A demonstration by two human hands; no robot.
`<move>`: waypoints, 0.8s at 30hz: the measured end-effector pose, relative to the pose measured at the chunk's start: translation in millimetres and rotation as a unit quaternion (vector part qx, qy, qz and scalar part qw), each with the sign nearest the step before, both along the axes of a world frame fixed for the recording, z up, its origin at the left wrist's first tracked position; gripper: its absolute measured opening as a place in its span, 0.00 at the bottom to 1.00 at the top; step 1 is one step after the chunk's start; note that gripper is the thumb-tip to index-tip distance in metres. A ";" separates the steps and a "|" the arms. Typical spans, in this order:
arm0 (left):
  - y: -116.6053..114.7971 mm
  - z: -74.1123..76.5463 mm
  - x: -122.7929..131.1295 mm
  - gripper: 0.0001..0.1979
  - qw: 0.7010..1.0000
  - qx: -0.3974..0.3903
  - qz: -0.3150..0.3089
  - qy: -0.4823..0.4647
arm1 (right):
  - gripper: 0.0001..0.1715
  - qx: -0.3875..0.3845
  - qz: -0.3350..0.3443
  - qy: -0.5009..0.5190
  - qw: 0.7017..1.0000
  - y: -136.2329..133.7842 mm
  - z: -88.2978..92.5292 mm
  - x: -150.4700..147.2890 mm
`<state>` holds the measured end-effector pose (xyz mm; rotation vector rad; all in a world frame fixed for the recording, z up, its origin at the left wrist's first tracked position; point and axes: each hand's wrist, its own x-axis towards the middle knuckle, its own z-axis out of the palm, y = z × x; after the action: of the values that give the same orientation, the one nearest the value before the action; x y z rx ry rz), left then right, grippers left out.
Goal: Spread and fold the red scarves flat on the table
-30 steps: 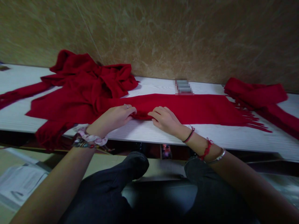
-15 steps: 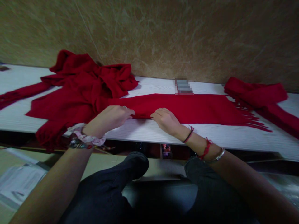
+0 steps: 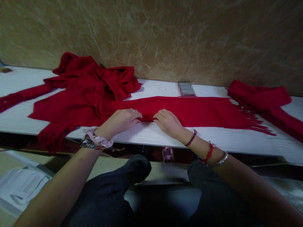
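A long red scarf (image 3: 203,112) lies flat across the white tabletop, its fringe spread out at the right end. Toward the left it runs into a crumpled heap of red cloth (image 3: 82,82). My left hand (image 3: 123,121) pinches the scarf's near edge, thumb and fingers together, a ring on one finger. Just to its right, my right hand (image 3: 167,121) has curled fingers closed on the same edge. A short stretch of the edge shows between the two hands.
Another red scarf (image 3: 260,96) lies folded over itself at the right. A blurred-out flat object (image 3: 187,89) rests behind the scarf, close to the marble-look wall (image 3: 151,41). Papers (image 3: 21,189) lie at the lower left, below the white table (image 3: 165,137).
My left hand has slid a little to the right along the near edge, closer to my right hand. The right hand stays nearly in place.
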<state>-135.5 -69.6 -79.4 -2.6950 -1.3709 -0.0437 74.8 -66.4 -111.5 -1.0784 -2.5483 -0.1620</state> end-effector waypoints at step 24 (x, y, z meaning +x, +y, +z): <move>-1.3 2.6 7.8 0.11 0.999 0.039 -0.019 0.032 | 0.10 0.048 0.027 0.016 0.998 2.6 -4.4 -4.1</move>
<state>-127.7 -70.9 -76.7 -2.6343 -1.2723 -0.0148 70.6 -63.8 -115.8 -0.9687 -2.5104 -0.2493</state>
